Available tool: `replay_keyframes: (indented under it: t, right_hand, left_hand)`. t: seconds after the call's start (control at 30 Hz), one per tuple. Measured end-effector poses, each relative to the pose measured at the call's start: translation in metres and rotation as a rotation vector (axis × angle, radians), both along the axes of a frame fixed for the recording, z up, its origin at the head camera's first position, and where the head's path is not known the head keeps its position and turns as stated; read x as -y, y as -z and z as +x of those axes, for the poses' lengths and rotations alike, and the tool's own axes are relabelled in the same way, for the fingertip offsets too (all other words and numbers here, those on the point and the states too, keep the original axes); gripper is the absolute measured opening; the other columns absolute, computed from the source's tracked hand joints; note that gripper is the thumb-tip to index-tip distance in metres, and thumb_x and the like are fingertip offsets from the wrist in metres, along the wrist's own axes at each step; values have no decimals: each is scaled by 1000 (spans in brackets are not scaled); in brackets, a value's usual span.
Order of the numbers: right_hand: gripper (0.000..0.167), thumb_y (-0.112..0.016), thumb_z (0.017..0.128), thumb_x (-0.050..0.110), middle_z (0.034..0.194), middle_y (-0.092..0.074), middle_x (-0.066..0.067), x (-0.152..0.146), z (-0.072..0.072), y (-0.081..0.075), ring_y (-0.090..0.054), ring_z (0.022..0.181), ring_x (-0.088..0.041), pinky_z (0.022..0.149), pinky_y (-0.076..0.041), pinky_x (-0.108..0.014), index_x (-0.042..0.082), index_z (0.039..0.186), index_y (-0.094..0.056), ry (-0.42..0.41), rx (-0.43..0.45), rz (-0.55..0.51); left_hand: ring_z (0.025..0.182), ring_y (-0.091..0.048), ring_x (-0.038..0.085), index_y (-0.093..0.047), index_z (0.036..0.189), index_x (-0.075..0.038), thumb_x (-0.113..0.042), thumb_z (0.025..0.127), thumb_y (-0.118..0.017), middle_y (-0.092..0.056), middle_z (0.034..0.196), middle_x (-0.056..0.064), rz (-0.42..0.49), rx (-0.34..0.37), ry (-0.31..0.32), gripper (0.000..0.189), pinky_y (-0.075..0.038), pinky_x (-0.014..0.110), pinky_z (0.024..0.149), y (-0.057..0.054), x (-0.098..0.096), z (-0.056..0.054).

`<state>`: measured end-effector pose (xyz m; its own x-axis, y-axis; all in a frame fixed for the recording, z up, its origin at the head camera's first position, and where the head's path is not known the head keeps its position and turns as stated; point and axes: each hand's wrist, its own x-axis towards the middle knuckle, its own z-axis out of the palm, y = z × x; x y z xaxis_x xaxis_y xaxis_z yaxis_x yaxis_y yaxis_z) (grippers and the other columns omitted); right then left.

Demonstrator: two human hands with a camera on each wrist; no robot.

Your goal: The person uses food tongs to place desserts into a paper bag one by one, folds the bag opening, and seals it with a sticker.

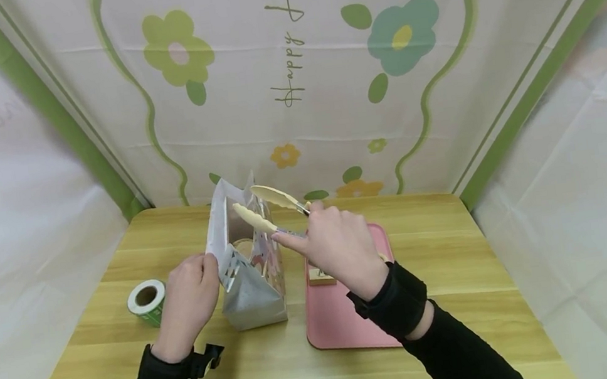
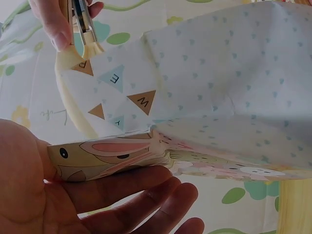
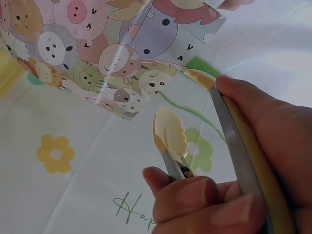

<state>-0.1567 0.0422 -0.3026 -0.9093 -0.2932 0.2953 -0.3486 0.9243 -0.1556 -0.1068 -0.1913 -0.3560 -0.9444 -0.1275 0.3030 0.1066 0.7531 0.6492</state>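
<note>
Jutting from right hand (image 1: 341,245) toward bag (image 1: 254,304): tongs (image 1: 255,219).

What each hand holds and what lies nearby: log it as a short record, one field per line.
Left grip: pinches the paper bag's edge
Right grip: holds tongs
Tongs: tips apart, by the bag's mouth
Bag: upright, top open
Pink tray: right of bag, small block on it
Green-and-white roll: left of bag

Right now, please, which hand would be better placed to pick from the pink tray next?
Probably the right hand: it holds the tongs and is nearer the tray, while the left hand grips the bag.
</note>
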Motion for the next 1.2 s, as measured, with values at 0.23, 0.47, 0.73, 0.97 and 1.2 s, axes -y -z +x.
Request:
replay_keyframes:
  t: [0.23,0.47,0.73,0.97,1.2]
  right_hand:
    - [76,-43,82,83,55,-47,0,-12,0,2,-45,41,-17,37,-36,-32,8,83,-52,61,88,-71]
    - [84,-44,81,84,57,-47,-3,-28,-7,7,-47,45,-20,39,-37,-33,3,94,-59,115,128,-110]
    - [81,-41,79,87,55,-43,-1,-48,-12,16,-46,45,-19,40,-37,-34,7,81,-54,161,116,-154]
    - [88,-35,71,94,61,-49,-5,-63,-17,23,-49,51,-21,44,-38,-36,8,82,-54,212,173,-217]
    - [84,-44,77,87,64,-50,-7,-80,-21,34,-50,53,-22,45,-37,-36,5,90,-58,255,200,-221]
  left_hand:
    - [48,-36,20,-47,64,-8,-18,105,-27,-40,61,8,5,3,8,47,-32,32,45,2,-1,-1]
    - [49,-34,20,-46,63,-8,-18,105,-27,-39,61,8,1,8,8,47,-31,32,46,2,-3,-2]
    - [48,-34,19,-42,63,-9,-19,105,-26,-38,61,8,5,18,9,47,-31,32,46,2,-3,-2]
    - [47,-35,20,-44,64,-8,-20,106,-26,-39,61,8,3,25,2,47,-31,32,44,3,-3,-3]
    - [48,-33,19,-42,62,-9,-19,105,-27,-38,61,7,-11,22,-6,47,-30,32,45,4,-4,-4]
